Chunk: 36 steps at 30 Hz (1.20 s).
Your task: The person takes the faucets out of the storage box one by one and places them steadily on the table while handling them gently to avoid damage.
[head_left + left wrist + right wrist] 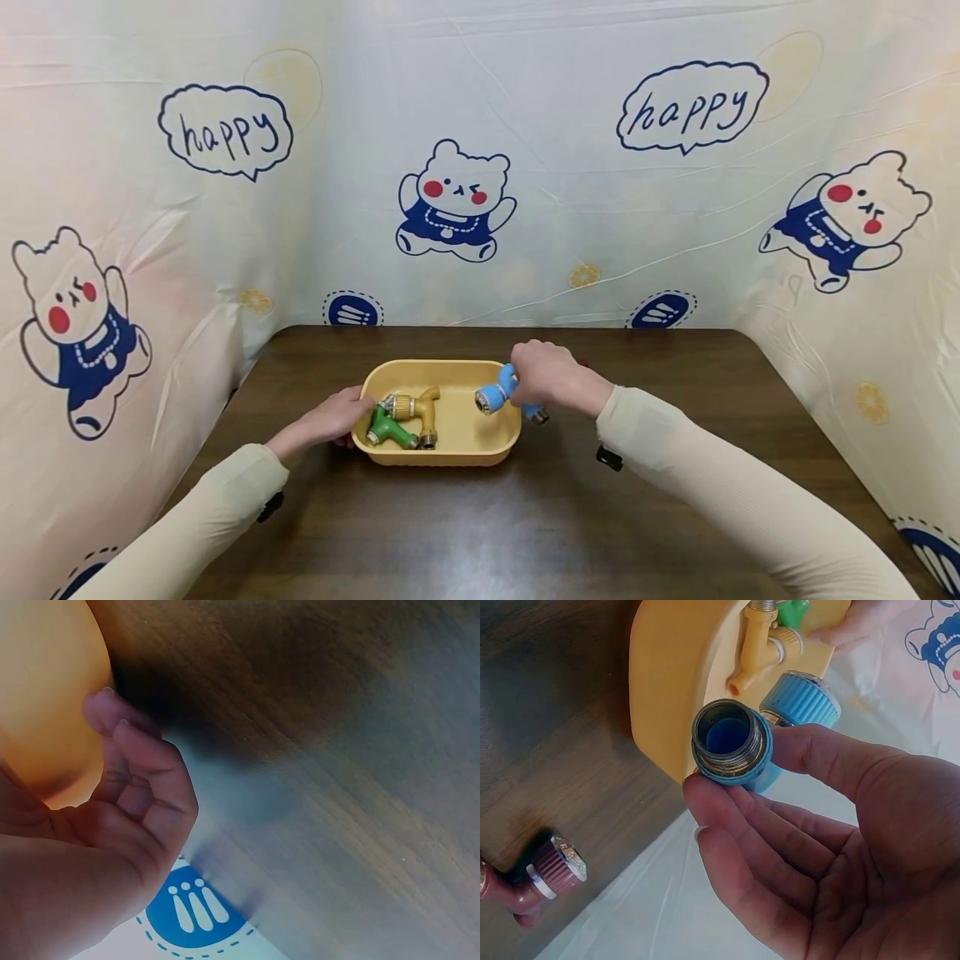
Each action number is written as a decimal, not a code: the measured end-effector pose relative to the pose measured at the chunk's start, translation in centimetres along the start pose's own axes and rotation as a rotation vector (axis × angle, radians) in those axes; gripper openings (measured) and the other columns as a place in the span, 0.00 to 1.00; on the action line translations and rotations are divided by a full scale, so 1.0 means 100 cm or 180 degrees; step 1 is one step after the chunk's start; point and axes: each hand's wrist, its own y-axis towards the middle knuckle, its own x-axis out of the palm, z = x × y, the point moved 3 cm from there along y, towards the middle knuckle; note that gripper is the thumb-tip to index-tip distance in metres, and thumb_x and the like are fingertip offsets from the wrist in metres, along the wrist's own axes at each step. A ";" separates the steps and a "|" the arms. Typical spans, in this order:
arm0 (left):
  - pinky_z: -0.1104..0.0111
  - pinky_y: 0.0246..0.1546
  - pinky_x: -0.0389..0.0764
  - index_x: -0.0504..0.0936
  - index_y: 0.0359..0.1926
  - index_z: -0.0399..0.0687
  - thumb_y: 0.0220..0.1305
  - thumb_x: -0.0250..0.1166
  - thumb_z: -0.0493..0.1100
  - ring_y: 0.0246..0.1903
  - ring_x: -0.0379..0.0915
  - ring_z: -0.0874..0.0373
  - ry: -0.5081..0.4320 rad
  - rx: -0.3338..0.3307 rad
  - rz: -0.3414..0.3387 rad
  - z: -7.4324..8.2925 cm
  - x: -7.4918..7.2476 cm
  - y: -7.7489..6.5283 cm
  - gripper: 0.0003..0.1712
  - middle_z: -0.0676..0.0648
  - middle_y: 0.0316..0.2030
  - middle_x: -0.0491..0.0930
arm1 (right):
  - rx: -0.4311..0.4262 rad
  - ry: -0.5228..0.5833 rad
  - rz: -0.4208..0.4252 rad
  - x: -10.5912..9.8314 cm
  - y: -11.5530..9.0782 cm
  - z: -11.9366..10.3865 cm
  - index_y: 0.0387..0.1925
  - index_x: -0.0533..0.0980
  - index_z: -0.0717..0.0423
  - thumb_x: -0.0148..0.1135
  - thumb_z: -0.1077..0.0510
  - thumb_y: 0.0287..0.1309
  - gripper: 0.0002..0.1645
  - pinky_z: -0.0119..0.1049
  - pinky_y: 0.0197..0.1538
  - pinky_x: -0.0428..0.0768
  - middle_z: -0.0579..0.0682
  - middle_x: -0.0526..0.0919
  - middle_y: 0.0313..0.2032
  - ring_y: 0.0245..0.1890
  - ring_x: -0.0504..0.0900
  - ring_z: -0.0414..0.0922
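A yellow plastic basin [450,458] stands on the table, holding a green tap [390,430] and a yellow tap [428,415] in its left half. At the basin's left end, my left hand [333,417] grips the wall, thumb by the rim and fingers curled against the outside. My right hand [551,377] pinches a blue tap [492,397] over the basin's right end. In the right wrist view, the threaded metal mouth of the blue tap [733,742] faces the camera, with thumb and fingertips around its body.
A dark red tap [551,871] lies on the table outside the basin, mostly hidden behind my right hand in the head view. The brown wooden table [465,533] is bordered at the back and sides by a printed cloth [570,208].
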 end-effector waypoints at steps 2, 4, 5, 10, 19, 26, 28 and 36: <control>0.63 0.18 0.78 0.68 0.64 0.29 0.78 0.44 0.43 0.17 0.77 0.53 -0.0014 0.0011 -0.0003 0.000 0.000 0.000 0.24 0.44 0.21 0.79 | 0.0009 0.0014 -0.0013 0.000 0.000 0.001 0.15 0.69 0.49 0.76 0.56 0.55 0.24 0.34 0.20 0.63 0.42 0.60 0.14 0.17 0.63 0.40; 0.64 0.18 0.78 0.68 0.64 0.28 0.78 0.44 0.43 0.17 0.77 0.53 -0.0023 0.0021 -0.0004 0.001 0.000 -0.001 0.24 0.44 0.21 0.79 | 0.0026 0.0026 -0.0014 0.000 -0.001 0.003 0.14 0.68 0.49 0.76 0.56 0.55 0.25 0.34 0.20 0.63 0.42 0.60 0.14 0.16 0.63 0.40; 0.64 0.18 0.78 0.68 0.65 0.28 0.79 0.44 0.43 0.17 0.76 0.54 -0.0027 0.0024 -0.0004 0.001 0.000 -0.001 0.24 0.44 0.21 0.79 | 0.0037 0.0035 -0.0017 0.000 -0.001 0.004 0.14 0.68 0.49 0.76 0.56 0.55 0.25 0.34 0.20 0.63 0.42 0.60 0.14 0.16 0.63 0.40; 0.64 0.18 0.77 0.67 0.66 0.28 0.79 0.43 0.43 0.17 0.76 0.54 -0.0038 0.0028 -0.0005 0.000 0.001 0.000 0.25 0.44 0.22 0.79 | 0.0062 0.0058 -0.0003 -0.001 -0.003 0.006 0.13 0.66 0.49 0.76 0.57 0.55 0.27 0.33 0.20 0.62 0.42 0.58 0.14 0.16 0.62 0.40; 0.63 0.18 0.78 0.66 0.67 0.29 0.80 0.43 0.44 0.18 0.77 0.52 -0.0059 -0.0002 0.0031 -0.002 0.004 -0.001 0.26 0.43 0.23 0.79 | 0.0037 0.0092 0.0047 0.007 -0.002 0.015 0.14 0.68 0.50 0.78 0.54 0.55 0.26 0.34 0.20 0.63 0.43 0.61 0.14 0.17 0.65 0.40; 0.63 0.18 0.79 0.66 0.67 0.28 0.79 0.42 0.44 0.18 0.77 0.52 -0.0047 -0.0010 0.0031 -0.003 0.003 0.001 0.27 0.43 0.23 0.79 | -0.0166 0.0102 0.0189 0.042 0.036 0.049 0.17 0.67 0.47 0.76 0.48 0.56 0.26 0.39 0.21 0.65 0.43 0.61 0.16 0.18 0.65 0.43; 0.63 0.18 0.79 0.65 0.68 0.28 0.79 0.42 0.45 0.18 0.77 0.52 -0.0038 -0.0011 0.0033 -0.003 0.003 0.000 0.28 0.43 0.23 0.79 | -0.0047 0.0159 0.0089 0.043 0.040 0.052 0.16 0.70 0.48 0.78 0.47 0.53 0.25 0.39 0.20 0.67 0.43 0.64 0.16 0.17 0.68 0.43; 0.63 0.18 0.78 0.66 0.67 0.28 0.79 0.42 0.45 0.18 0.76 0.52 -0.0008 0.0006 0.0031 -0.002 0.002 0.000 0.27 0.43 0.23 0.79 | 0.0049 0.0165 0.0035 0.000 -0.011 0.022 0.14 0.64 0.49 0.76 0.57 0.56 0.28 0.33 0.20 0.60 0.43 0.59 0.14 0.15 0.62 0.40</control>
